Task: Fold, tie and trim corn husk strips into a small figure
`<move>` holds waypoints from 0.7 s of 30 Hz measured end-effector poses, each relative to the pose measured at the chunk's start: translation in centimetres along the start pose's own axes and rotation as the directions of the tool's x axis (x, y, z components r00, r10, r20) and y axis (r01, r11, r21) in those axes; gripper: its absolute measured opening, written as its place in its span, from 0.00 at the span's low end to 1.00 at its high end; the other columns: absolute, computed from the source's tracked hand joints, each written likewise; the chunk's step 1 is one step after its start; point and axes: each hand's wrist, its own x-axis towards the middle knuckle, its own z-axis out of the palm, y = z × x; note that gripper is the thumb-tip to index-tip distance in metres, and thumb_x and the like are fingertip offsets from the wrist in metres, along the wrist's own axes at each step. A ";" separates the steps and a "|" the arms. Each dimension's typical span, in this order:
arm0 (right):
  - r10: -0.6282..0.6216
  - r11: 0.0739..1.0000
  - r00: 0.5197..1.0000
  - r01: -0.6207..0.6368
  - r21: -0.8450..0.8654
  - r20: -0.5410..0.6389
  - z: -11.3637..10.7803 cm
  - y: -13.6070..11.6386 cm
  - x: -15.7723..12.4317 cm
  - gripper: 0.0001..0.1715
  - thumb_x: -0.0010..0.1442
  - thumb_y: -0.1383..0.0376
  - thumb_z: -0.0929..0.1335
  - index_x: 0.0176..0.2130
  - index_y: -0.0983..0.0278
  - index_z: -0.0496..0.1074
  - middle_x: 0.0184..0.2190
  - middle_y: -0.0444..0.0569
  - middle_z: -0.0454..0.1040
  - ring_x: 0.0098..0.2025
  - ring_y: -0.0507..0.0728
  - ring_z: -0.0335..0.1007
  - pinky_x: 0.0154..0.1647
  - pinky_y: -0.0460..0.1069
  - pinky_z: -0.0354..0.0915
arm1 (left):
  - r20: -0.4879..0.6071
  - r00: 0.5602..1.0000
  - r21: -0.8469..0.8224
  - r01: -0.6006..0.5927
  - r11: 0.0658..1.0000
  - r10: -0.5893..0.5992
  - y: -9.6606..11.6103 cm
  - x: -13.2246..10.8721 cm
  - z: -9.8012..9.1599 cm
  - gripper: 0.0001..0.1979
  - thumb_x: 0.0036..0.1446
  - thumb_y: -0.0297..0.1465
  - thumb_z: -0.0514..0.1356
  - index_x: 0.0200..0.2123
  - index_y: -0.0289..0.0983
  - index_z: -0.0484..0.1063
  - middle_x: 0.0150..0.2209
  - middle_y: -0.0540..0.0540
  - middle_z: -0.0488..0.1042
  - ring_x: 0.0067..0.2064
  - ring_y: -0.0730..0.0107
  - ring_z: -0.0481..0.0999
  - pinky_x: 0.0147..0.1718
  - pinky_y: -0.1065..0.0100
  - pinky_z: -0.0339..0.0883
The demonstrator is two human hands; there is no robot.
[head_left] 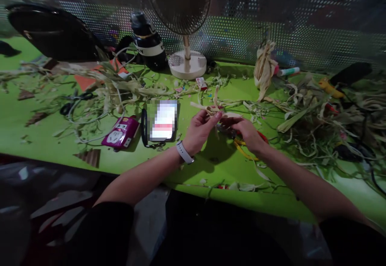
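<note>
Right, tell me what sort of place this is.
Probably a craft workspace: husk-like strips lie strewn across a green table, a gathered husk bundle sits toward the back, and the left hand holds pale strips.

The table (224, 173) is bright green. Left of the phone (164, 123) sits a purple socket block (121, 132); right of it, husk strips (216, 98) show pale straw.

Decent bare table (217, 165) between my forearms (147, 177). Past that, a phone (164, 125) crowds my left hand (199, 131), husks (297, 119) block off the right, fan (187, 64) sits further back.
</note>
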 end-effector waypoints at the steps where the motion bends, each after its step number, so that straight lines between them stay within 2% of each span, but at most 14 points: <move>1: 0.019 1.000 0.998 -0.020 0.013 0.062 0.3 0.1 -0.1 0.08 0.56 0.62 0.65 0.32 0.62 0.74 0.34 0.46 0.76 0.42 0.56 0.71 0.48 0.52 0.66 | 0.005 1.000 0.014 0.010 1.000 -0.010 0.1 -0.1 0.1 0.17 0.46 0.38 0.70 0.38 0.37 0.75 0.37 0.49 0.80 0.38 0.73 0.79 0.45 0.67 0.72; 4: 0.090 0.994 0.981 -0.100 0.051 0.172 1.2 0.2 -0.4 0.16 0.56 0.53 0.69 0.33 0.63 0.74 0.32 0.47 0.76 0.39 0.55 0.72 0.47 0.52 0.67 | 0.014 0.999 0.058 0.030 0.998 -0.031 0.1 -0.4 0.1 0.17 0.46 0.38 0.70 0.37 0.36 0.76 0.35 0.48 0.80 0.37 0.71 0.80 0.41 0.67 0.74; 8: 0.075 0.994 0.986 -0.086 0.067 0.148 1.9 0.3 -0.7 0.24 0.50 0.45 0.71 0.28 0.64 0.71 0.25 0.44 0.72 0.30 0.53 0.68 0.38 0.50 0.68 | 0.023 1.000 0.107 0.018 0.994 -0.021 0.3 -0.4 -0.1 0.18 0.44 0.40 0.70 0.36 0.35 0.76 0.35 0.46 0.81 0.37 0.68 0.80 0.40 0.66 0.74; 16: 0.111 0.988 0.940 -0.140 0.066 0.323 2.2 -0.2 -1.4 0.23 0.53 0.46 0.71 0.28 0.64 0.71 0.25 0.45 0.74 0.30 0.52 0.71 0.36 0.49 0.68 | 0.049 0.999 0.142 -0.017 0.990 0.010 2.3 0.5 -0.7 0.19 0.43 0.42 0.71 0.34 0.33 0.77 0.33 0.44 0.81 0.34 0.64 0.81 0.38 0.62 0.76; 21: 0.134 0.982 0.905 -0.176 0.069 0.405 2.6 -0.6 -1.9 0.21 0.55 0.49 0.71 0.29 0.64 0.71 0.26 0.45 0.75 0.31 0.52 0.72 0.38 0.49 0.68 | 0.047 0.998 0.214 -0.048 0.976 0.039 2.5 0.6 -0.8 0.17 0.46 0.40 0.70 0.34 0.33 0.77 0.35 0.44 0.80 0.33 0.65 0.81 0.38 0.63 0.76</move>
